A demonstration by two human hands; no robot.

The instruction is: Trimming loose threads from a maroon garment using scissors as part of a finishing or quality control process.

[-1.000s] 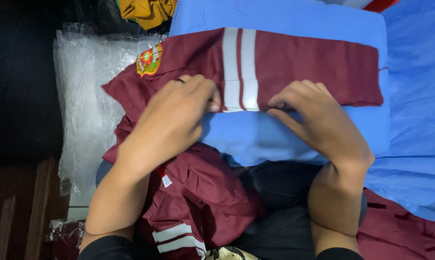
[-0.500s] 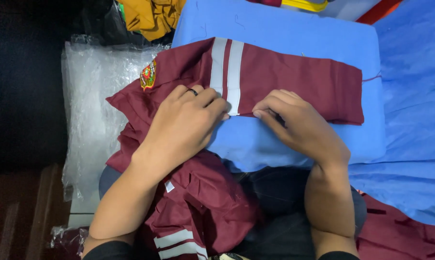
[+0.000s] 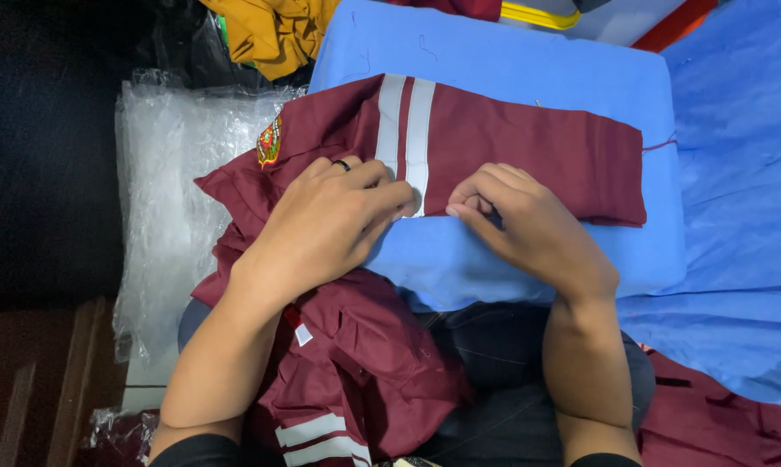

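Note:
A maroon garment [image 3: 511, 147] with two white stripes and an embroidered badge [image 3: 269, 143] lies folded across a blue padded board [image 3: 529, 60]. My left hand [image 3: 330, 225], a dark ring on one finger, presses flat on the garment beside the stripes. My right hand [image 3: 520, 225] has its fingers curled and pinches the garment's lower edge just right of the stripes. The rest of the garment hangs off the board over my lap, with another striped part [image 3: 317, 437] near my left elbow.
A stack of clear plastic bags [image 3: 174, 199] lies left of the board. Yellow cloth [image 3: 274, 30] is bunched at the top. Blue fabric [image 3: 736, 216] covers the right side, and more maroon cloth [image 3: 719, 415] lies at the bottom right.
Both hands have drawn closer together at the striped fold. My right hand's fingers have curled from flat to a pinch on the lower edge. The view shifted slightly.

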